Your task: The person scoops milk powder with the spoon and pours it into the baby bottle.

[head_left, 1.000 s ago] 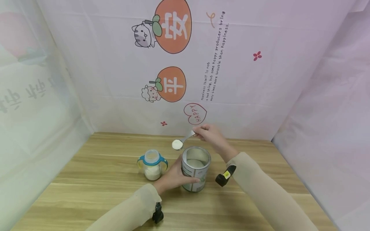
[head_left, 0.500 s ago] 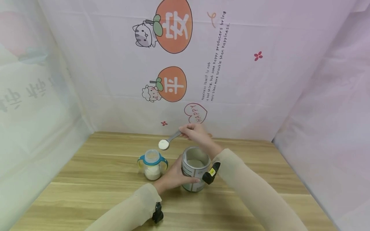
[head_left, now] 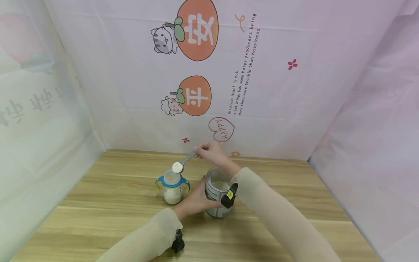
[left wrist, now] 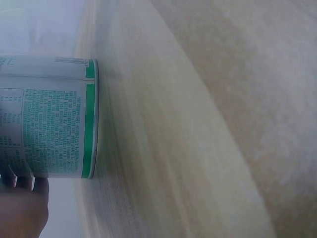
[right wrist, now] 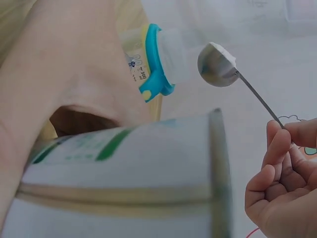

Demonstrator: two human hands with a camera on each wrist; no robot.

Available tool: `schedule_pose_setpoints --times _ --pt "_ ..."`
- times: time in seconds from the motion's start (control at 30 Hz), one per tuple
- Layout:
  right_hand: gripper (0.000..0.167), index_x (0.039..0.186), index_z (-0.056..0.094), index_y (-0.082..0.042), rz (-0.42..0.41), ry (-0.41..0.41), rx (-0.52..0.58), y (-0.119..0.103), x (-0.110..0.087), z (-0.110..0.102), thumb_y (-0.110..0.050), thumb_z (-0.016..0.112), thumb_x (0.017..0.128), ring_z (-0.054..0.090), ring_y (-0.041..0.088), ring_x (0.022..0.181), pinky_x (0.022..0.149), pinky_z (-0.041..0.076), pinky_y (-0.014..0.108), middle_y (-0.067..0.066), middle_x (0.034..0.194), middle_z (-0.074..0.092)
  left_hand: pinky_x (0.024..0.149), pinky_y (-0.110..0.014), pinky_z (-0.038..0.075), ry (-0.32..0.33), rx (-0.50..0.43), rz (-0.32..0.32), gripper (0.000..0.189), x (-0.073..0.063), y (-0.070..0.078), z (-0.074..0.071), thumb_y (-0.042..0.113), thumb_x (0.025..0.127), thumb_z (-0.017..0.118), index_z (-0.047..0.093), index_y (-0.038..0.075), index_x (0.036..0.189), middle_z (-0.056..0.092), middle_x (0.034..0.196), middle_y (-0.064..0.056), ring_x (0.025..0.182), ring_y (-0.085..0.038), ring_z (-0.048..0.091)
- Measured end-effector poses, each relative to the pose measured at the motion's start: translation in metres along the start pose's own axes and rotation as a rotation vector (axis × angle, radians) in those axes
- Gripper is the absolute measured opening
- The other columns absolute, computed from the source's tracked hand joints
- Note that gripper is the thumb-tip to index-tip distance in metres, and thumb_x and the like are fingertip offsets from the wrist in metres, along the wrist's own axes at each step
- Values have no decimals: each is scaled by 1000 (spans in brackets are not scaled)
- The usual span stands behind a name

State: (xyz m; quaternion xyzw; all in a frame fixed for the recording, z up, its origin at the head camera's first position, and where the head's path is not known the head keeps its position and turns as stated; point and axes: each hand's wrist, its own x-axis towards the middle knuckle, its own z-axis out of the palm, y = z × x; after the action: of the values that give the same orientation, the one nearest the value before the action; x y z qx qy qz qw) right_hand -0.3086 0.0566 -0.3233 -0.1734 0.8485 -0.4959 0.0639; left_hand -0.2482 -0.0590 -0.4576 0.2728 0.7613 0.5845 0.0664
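Note:
My right hand pinches the end of a metal measuring spoon between thumb and forefinger. White powder fills its bowl, which overlaps the open mouth of a baby bottle in the head view. The bottle stands upright, with a blue collar, two side handles and white powder inside. My left hand grips a tall tin of powder, its thumb across the near side and its fingers round the left. In the left wrist view the tin shows green print and sits on the table.
The wood-grain table ends at a printed white cloth hanging behind. More cloth rises on the left and right sides. The right wrist's black camera overlaps the tin in the head view.
My right hand has moved left from beyond the tin, carrying the filled spoon to the bottle's mouth. The left hand, tin and bottle have stayed in place.

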Motion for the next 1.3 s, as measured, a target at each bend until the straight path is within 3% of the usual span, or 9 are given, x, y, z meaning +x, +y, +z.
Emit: schedule_pose_setpoints --times 0.23,0.4,0.5,0.63,0.87,1.17,1.3 --pt "24 96 74 -4 -69 -7 -32 0 1 7 -24 62 101 64 16 85 81 50 31 13 93 73 105 -47 41 -2 -12 -3 101 1 1 0 32 81 84 17 16 156 44 144 -15 127 -31 50" --pt "24 96 74 -4 -82 -1 -37 -3 1 14 -24 62 101 66 21 86 78 51 29 8 87 73 104 -49 41 9 7 -30 102 0 1 -1 31 81 83 16 9 155 45 142 -18 125 -30 50" --pt "23 97 74 -4 -90 -2 -32 -3 2 18 -23 62 101 66 29 90 74 50 28 8 86 72 104 -44 42 23 48 -52 103 0 1 -1 37 82 83 16 11 156 46 142 -13 124 -22 50" --pt "21 98 74 -3 -122 -5 -46 -1 2 22 -20 62 101 64 26 82 66 45 25 7 83 71 105 -41 41 23 67 -57 105 -1 1 -1 42 82 82 15 14 157 45 143 -9 125 -18 49" --pt "22 95 73 -4 -152 -18 -85 -5 -3 28 -23 62 101 58 14 74 63 44 25 0 79 68 106 -40 41 14 75 -48 104 0 -1 -2 42 82 82 15 16 157 44 143 -5 126 -17 49" --pt "19 94 73 -7 -216 -35 -139 -2 -3 34 -21 62 101 54 12 68 57 41 25 -1 78 67 106 -43 40 -7 37 -13 96 -1 0 -2 32 86 78 13 17 157 44 142 -7 126 -20 49" --pt "18 96 73 -7 -267 -32 -185 -1 -5 38 -20 62 101 57 11 69 59 44 24 -1 79 68 106 -43 40 -7 27 -21 98 -3 1 -2 30 86 78 12 22 158 44 143 -5 127 -20 48"
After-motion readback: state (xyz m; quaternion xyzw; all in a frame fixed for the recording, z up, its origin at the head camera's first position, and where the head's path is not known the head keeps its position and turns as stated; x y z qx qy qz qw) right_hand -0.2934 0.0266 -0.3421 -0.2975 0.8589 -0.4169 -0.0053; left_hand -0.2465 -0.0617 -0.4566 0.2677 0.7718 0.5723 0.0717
